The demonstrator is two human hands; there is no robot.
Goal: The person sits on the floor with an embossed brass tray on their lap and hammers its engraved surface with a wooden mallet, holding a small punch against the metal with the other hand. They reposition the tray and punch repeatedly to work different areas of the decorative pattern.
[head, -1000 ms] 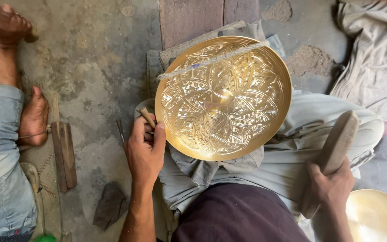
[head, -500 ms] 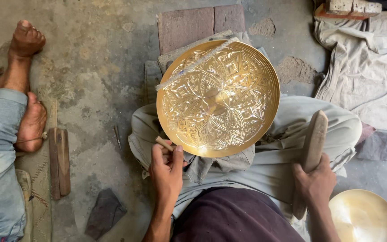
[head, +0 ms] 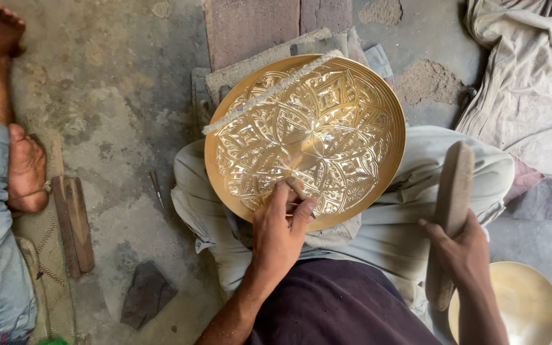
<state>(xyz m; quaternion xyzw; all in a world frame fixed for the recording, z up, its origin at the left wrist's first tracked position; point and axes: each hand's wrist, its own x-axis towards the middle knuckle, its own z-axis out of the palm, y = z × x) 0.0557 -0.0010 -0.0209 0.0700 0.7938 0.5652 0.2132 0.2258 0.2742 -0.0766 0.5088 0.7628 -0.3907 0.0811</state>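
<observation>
plate: round engraved brass plate [head: 314, 128] rests tilted on the seated person's lap, over folded cloth
left hand: left hand [head: 280, 233] at plate's near edge, fingers on a small metal punch [head: 299, 190] set against the plate face
right hand: right hand [head: 460, 249] right of plate, gripping long flat wooden mallet [head: 450, 217], clear of the plate
bowl: plain round brass bowl [head: 520, 303] on floor, near right, partly behind the right forearm
slab: flat stone slab [head: 260, 22] on floor behind the plate
cloth: crumpled grey cloth [head: 531, 70] far right
feet: another person's bare feet [head: 23, 169] far left
block: short wooden block [head: 75, 223] just right of those feet
</observation>
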